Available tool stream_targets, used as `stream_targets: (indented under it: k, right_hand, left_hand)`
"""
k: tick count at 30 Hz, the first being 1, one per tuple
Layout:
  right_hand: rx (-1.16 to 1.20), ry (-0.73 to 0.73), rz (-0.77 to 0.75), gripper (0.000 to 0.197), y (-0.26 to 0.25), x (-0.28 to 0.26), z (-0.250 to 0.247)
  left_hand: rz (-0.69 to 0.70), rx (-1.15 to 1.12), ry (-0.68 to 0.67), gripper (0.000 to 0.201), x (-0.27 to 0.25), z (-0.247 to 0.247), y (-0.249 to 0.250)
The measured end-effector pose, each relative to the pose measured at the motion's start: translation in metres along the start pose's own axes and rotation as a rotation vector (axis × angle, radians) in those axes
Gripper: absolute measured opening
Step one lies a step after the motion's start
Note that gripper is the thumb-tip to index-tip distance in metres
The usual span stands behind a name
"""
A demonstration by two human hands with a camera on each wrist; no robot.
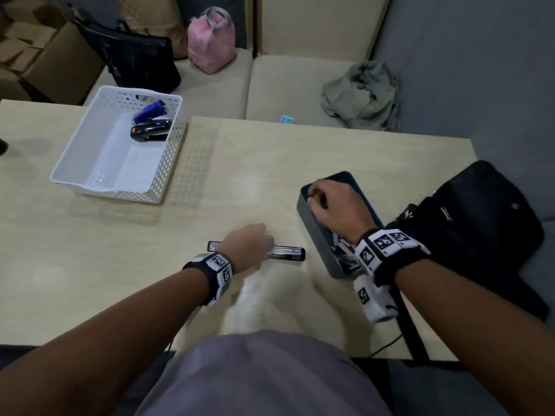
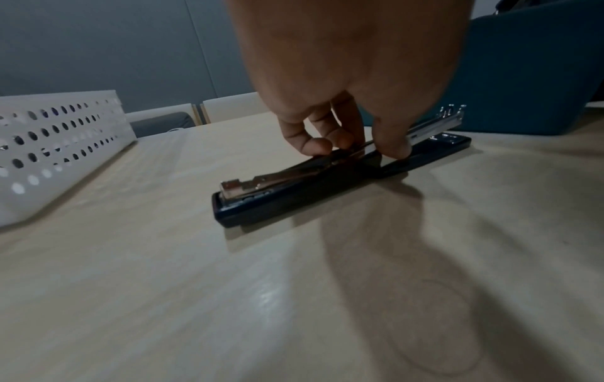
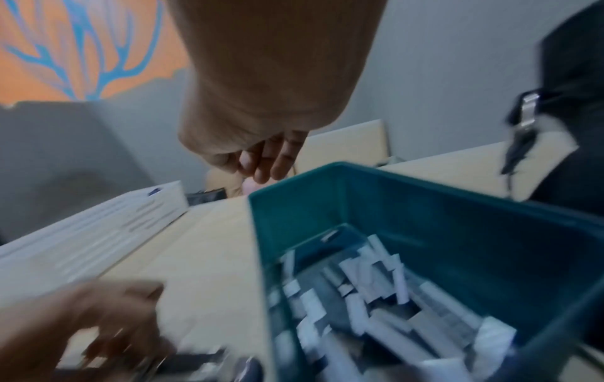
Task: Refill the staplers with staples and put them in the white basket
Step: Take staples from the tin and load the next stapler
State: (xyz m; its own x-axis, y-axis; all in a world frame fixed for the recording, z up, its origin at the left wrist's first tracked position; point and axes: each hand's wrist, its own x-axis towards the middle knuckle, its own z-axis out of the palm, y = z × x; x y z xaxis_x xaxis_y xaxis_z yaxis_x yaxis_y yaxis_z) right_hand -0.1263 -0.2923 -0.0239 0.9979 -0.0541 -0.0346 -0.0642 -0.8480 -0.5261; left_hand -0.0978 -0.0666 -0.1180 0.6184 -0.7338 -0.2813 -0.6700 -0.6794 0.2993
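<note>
A black stapler (image 1: 288,253) lies folded open flat on the table, its metal magazine (image 2: 434,126) facing up. My left hand (image 1: 255,238) rests over its middle, and the fingers (image 2: 314,147) and thumb pinch the metal rail (image 2: 353,150). My right hand (image 1: 315,196) hovers over the far end of the dark teal box (image 1: 312,223) of staple strips (image 3: 376,297). Its fingers (image 3: 278,160) are curled; whether they hold a strip is too blurred to tell. The white basket (image 1: 120,193) at the far left holds a blue stapler (image 1: 149,111) and a black stapler (image 1: 150,130).
A black bag (image 1: 468,223) lies against the teal box at the table's right edge. Beyond the table stand beige seats with a pink bag (image 1: 211,40), a dark bag (image 1: 135,55) and a grey cloth bundle (image 1: 360,94). Bare tabletop (image 1: 225,175) lies between the basket and my hands.
</note>
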Motion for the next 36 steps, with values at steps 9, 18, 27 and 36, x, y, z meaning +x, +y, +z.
stream_targets:
  k: [9,18,27,36]
  right_hand:
    - [-0.072,-0.482,0.217,0.016,0.078,-0.007,-0.032]
    - [-0.333,-0.613,0.254,0.024,0.067,-0.016,0.021]
    - [-0.349,-0.516,0.345,0.022,0.047,-0.013,0.032]
    - [0.243,-0.188,0.502,0.014,0.025,0.016,-0.018]
  left_hand:
    - [0.034,-0.043,-0.009,0.025,0.009,-0.001,0.003]
    - [0.036,-0.040,-0.002,0.024,0.015,-0.002,0.010]
    - [0.005,-0.061,-0.045,0.025,0.014,-0.007,0.012]
    - [0.010,-0.070,-0.061,0.026,0.007,-0.008,0.006]
